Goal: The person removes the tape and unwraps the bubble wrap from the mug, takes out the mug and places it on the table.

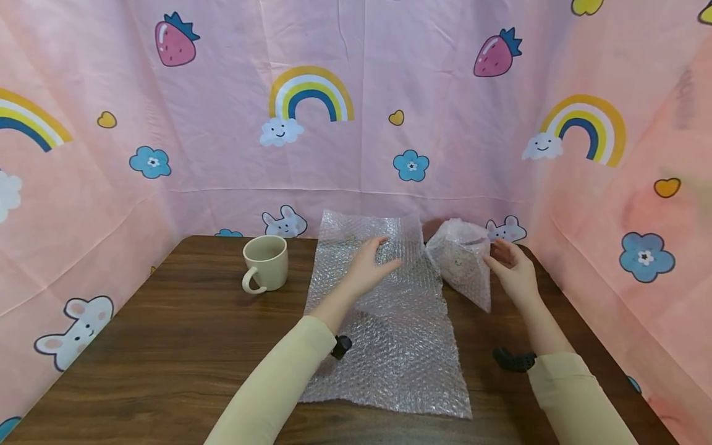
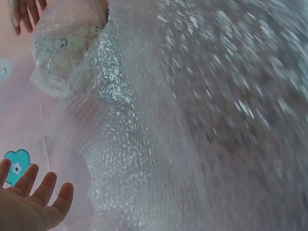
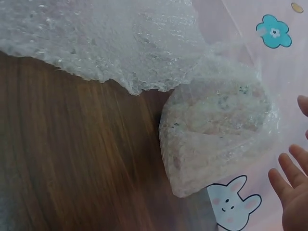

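a dark wood-grain table (image 1: 211, 352) stands enclosed by pink cartoon-printed cloth (image 1: 222, 93) — it hangs behind and along both sides. a bubble-wrap sheet (image 1: 389, 371) lies across the table, a beige mug (image 1: 272, 269) to its left, a wrapped bundle (image 1: 458, 259) by its far right edge. the left hand (image 1: 369, 266) hovers over the sheet, loosely spread; the right hand (image 1: 517, 272), also spread, is just beside the bundle. wrap clouds the bundle's contents — the sheet smears in the left wrist view, and the right wrist view cuts off the right hand.
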### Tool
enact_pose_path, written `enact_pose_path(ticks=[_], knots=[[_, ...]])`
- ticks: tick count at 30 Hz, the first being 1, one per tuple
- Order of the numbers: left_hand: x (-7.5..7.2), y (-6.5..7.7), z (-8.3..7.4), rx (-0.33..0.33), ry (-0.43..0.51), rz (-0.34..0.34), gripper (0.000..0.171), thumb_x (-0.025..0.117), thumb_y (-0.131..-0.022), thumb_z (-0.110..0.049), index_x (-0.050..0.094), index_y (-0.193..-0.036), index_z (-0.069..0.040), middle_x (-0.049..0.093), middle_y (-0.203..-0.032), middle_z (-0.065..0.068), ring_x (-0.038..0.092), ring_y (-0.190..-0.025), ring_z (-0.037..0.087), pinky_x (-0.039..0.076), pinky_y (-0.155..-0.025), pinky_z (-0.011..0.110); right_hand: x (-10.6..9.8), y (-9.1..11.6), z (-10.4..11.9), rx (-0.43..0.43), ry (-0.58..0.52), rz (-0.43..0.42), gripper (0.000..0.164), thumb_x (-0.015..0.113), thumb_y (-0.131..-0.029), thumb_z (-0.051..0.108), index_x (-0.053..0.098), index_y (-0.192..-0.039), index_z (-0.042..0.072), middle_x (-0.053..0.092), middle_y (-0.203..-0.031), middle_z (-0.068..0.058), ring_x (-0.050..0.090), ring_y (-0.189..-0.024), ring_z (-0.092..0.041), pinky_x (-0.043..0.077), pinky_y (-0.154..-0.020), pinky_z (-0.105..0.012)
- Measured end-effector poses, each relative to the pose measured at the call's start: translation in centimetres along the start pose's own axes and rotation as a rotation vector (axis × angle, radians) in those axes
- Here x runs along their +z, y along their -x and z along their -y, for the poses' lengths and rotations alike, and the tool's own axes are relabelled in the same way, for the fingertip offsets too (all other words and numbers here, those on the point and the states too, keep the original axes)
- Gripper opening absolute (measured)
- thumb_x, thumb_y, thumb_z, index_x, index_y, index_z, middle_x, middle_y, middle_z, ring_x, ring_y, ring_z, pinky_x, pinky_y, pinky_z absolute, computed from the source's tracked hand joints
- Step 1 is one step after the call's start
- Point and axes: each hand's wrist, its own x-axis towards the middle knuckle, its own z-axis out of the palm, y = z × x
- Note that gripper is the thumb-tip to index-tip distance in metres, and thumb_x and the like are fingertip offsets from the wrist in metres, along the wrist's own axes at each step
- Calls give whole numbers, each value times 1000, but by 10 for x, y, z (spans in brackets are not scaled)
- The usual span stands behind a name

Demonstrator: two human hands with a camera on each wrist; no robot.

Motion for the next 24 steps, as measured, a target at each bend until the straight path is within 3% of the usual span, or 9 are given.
enact_pose_path(ticks=[2, 5, 17, 24], knots=[[5, -4, 0, -3, 37, 0, 68, 66, -90, -39, 38, -146, -13, 41, -144, 8, 39, -130, 30, 36, -102, 49, 0, -4, -2, 19, -9, 14, 67, 64, -94, 27, 33, -148, 3, 38, -146, -18, 38, -131, -35, 37, -101, -47], [13, -8, 2, -12, 84, 1, 68, 66, -90, -38, 38, -146, -11, 41, -144, 10, 39, -130, 33, 37, -101, 49, -1, -8, -5, 41, -30, 27, 72, 63, -94, 28, 26, -150, 3, 30, -150, -20, 32, -134, -38, 32, -103, -54], [35, -18, 0, -50, 174, 1, 67, 66, -91, -35, 37, -146, -11, 41, -144, 10, 43, -126, 32, 43, -95, 47, -3, -19, -20, 201, -234, 63, 63, 37, -103, 40, 20, -152, 5, 19, -154, -23, 23, -137, -39, 25, -107, -55], [49, -25, -3, -44, 233, -24, 64, 67, -90, -28, 40, -143, -7, 45, -140, 18, 49, -120, 37, 45, -93, 46, 0, -27, -34, 259, -386, 63, 68, 36, -101, 50, 20, -153, 8, 22, -154, -21, 23, -140, -33, 27, -108, -49]])
